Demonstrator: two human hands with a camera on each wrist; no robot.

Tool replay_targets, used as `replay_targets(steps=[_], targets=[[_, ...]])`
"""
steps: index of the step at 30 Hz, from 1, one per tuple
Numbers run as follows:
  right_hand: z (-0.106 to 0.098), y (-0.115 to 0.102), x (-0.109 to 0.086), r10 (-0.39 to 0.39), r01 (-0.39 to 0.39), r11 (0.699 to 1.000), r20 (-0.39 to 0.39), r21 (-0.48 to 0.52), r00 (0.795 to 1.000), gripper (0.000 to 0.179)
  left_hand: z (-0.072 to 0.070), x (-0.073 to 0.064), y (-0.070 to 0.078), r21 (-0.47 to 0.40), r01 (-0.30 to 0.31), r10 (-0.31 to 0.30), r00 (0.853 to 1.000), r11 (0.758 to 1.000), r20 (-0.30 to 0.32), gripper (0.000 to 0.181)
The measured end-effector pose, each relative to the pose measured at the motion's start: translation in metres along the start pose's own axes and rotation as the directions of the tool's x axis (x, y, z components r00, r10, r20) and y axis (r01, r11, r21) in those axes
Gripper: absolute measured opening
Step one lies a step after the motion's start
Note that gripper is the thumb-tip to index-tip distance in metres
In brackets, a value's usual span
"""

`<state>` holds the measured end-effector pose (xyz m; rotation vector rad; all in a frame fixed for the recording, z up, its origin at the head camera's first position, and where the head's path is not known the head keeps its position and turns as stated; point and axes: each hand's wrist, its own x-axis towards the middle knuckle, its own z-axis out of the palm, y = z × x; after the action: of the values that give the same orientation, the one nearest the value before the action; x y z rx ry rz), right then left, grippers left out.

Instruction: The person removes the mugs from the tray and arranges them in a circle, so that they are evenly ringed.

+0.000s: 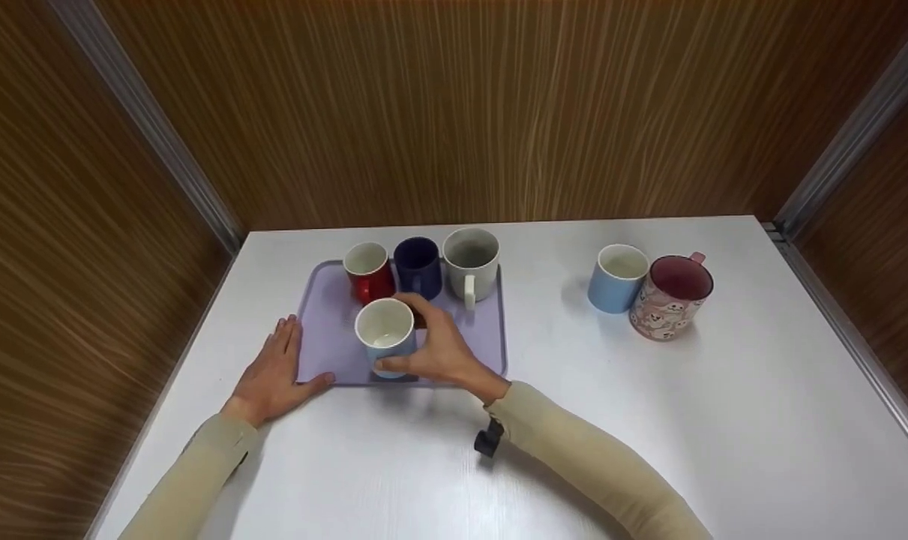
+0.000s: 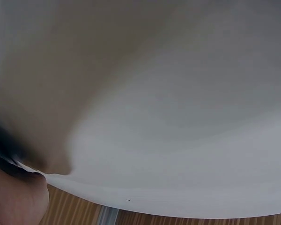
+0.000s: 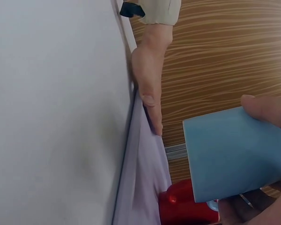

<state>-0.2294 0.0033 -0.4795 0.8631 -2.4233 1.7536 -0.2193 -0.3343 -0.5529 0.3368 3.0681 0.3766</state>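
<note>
My right hand (image 1: 446, 346) grips a light blue mug (image 3: 236, 157) with a white inside, thumb on the near side and fingers round the far side. The mug is over the front part of a lilac tray (image 1: 326, 330), its base clear of the surface in the right wrist view. At the tray's left edge, my left hand (image 1: 268, 379) rests with fingers straight and thumb spread along the front corner. Along the back of the tray stand a red mug (image 1: 376, 286), a dark blue mug (image 1: 418, 268) and a larger grey-white mug (image 1: 471, 266).
To the right on the white table (image 1: 573, 382), another light blue mug (image 1: 613, 292) stands close beside a pink mug with ghost pictures (image 1: 662, 311). Wood-grain panels (image 1: 454, 112) enclose the back and both sides. The left wrist view shows mostly blurred white tabletop.
</note>
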Motion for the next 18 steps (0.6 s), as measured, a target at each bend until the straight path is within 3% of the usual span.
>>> replay_targets(steps=[9, 18], targets=[[-0.027, -0.007, -0.018, -0.076, 0.077, 0.997, -0.032, 0.018, 0.997, 0.093, -0.003, 0.000, 0.004, -0.005, -0.016, 0.016, 1.000, 1.000, -0.024, 0.121], [-0.057, -0.011, -0.040, -0.129, 0.131, 0.991, -0.082, 0.021, 0.988, 0.094, -0.004, -0.001, 0.003, -0.002, -0.017, 0.017, 1.000, 1.000, -0.012, 0.121]])
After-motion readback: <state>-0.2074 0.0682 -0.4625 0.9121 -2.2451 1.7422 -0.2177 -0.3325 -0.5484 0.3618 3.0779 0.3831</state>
